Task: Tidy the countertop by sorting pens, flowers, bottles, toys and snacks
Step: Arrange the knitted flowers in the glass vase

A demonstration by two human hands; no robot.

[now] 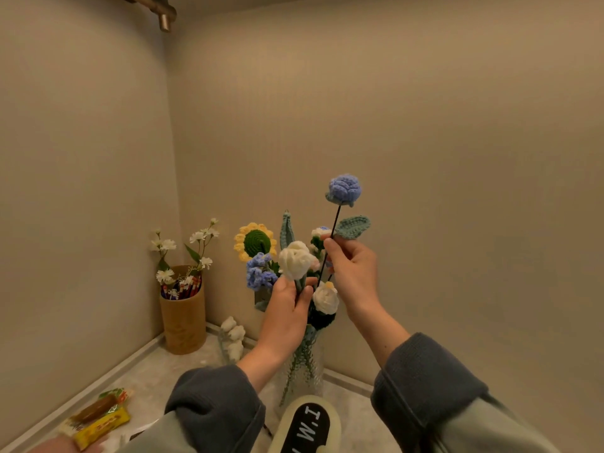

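Observation:
My right hand [351,271] pinches the thin dark stem of a blue crocheted rose [344,189] with a teal leaf, held upright above the bouquet. My left hand [286,308] grips the stem of a white crocheted flower [295,259]. Both flowers stand over a clear ribbed glass vase [304,371] on the pale countertop [157,374]. The vase holds a sunflower [255,241], a blue cluster [260,271] and another white bloom [326,299]. My left wrist hides part of the vase.
A tan cylindrical holder [184,322] with pens and white sprigs stands in the back left corner. White fluffy toys [233,338] sit beside it. Snack packets [98,418] lie front left. A black and cream oval object [305,426] lies in front of the vase. Walls close in behind.

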